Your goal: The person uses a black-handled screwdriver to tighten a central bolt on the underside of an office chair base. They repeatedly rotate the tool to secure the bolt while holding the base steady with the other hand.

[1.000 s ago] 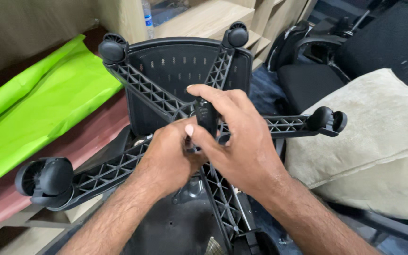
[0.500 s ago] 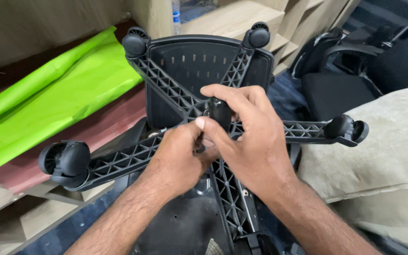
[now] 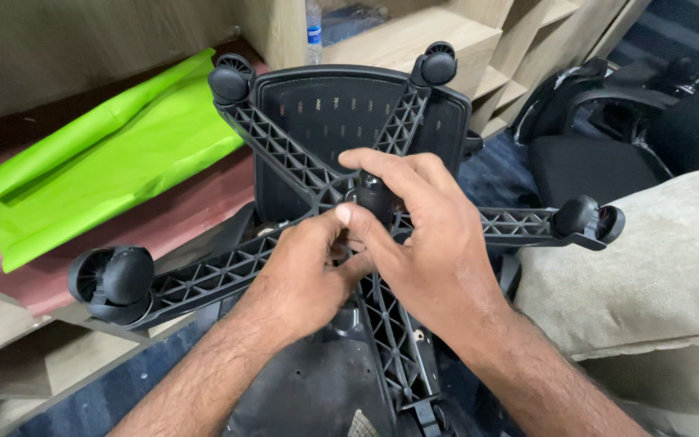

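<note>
Both your hands stay closed on the black cylinder [image 3: 375, 197] at the chair base [image 3: 285, 158] hub: left hand [image 3: 305, 271] low, right hand [image 3: 426, 243] now lower over its tip.

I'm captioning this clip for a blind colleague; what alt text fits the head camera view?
Two bare hands meet at the hub of an upturned black office chair base: the right hand wraps a short black cylinder at the centre, the left hand pinches just beside it. Ribbed legs end in castor wheels; green paper lies left, a beige cushion right.
</note>
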